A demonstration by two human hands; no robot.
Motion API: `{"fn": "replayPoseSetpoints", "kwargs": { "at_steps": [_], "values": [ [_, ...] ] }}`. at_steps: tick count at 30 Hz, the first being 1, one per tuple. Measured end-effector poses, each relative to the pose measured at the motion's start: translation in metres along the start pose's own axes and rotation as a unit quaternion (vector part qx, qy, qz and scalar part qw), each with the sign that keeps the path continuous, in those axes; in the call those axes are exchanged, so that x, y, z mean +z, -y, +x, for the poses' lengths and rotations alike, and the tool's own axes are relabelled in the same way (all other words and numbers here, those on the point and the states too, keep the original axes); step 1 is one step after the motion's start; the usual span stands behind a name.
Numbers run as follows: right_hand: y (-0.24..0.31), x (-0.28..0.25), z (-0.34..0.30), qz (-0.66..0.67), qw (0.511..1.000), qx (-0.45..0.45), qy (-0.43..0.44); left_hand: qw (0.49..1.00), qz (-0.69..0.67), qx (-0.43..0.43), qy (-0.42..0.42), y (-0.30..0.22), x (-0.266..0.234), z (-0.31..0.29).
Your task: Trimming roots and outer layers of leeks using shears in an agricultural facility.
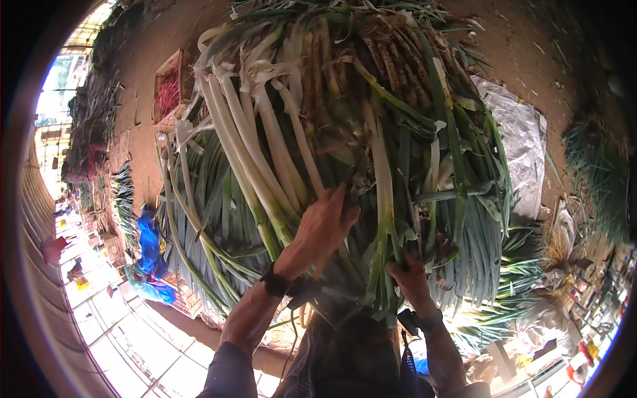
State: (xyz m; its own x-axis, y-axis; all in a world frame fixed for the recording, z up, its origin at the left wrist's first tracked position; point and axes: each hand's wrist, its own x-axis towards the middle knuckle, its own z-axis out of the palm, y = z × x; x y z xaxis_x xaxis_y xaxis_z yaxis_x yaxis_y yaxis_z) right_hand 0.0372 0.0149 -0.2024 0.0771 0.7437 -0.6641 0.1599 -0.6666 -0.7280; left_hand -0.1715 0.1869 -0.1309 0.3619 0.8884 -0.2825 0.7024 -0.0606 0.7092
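Note:
A big heap of leeks (225, 166) lies in front of me, pale stalks toward the far side and green leaves toward me. Further back, several stalks with brown, soil-coated ends (391, 63) rest on the heap. One upright leek (379, 166) runs down the middle, its leaves fanning toward my body. My right hand (411, 282) closes around the edge of those leaves. To its left, my left hand (322, 222) reaches over the heap beside the white stalks, fingers curled and pressed together. What those fingers hold, if anything, is hidden and blurred. Both wrists wear dark bands.
A wooden crate with red contents (170, 89) stands on the brown ground at the far left. A crumpled whitish sheet (514, 146) lies right of the heap. Blue plastic (152, 245) sits at the left, and more leek piles (600, 179) spread at the right.

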Motion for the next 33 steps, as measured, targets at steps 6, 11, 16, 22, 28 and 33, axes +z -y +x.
{"fn": "replayPoseSetpoints", "kwargs": {
  "at_steps": [6, 11, 16, 22, 28, 33],
  "values": [
    [-0.004, 0.001, 0.017, 0.097, 0.994, 0.043, 0.034, 0.999, -0.032, -0.004, -0.008, 0.003, 0.006, 0.004],
    [0.048, 0.012, 0.010, 0.067, 0.995, -0.001, 0.078, 0.995, -0.059, -0.066, -0.048, -0.002, -0.012, -0.015],
    [0.079, 0.015, -0.064, 0.009, 0.993, -0.006, 0.119, 0.994, -0.073, -0.081, -0.002, -0.014, -0.057, -0.073],
    [0.143, 0.064, -0.056, 0.049, 0.954, -0.118, 0.270, 0.944, -0.065, -0.079, -0.313, 0.009, -0.089, -0.131],
    [0.122, 0.072, 0.047, -0.126, 0.934, -0.303, 0.143, 0.961, -0.002, -0.055, -0.272, 0.001, -0.080, -0.136],
    [0.285, -0.019, 0.141, 0.118, 0.976, -0.182, 0.018, 0.982, -0.038, -0.039, -0.183, -0.016, -0.056, -0.149]
  ]
}}
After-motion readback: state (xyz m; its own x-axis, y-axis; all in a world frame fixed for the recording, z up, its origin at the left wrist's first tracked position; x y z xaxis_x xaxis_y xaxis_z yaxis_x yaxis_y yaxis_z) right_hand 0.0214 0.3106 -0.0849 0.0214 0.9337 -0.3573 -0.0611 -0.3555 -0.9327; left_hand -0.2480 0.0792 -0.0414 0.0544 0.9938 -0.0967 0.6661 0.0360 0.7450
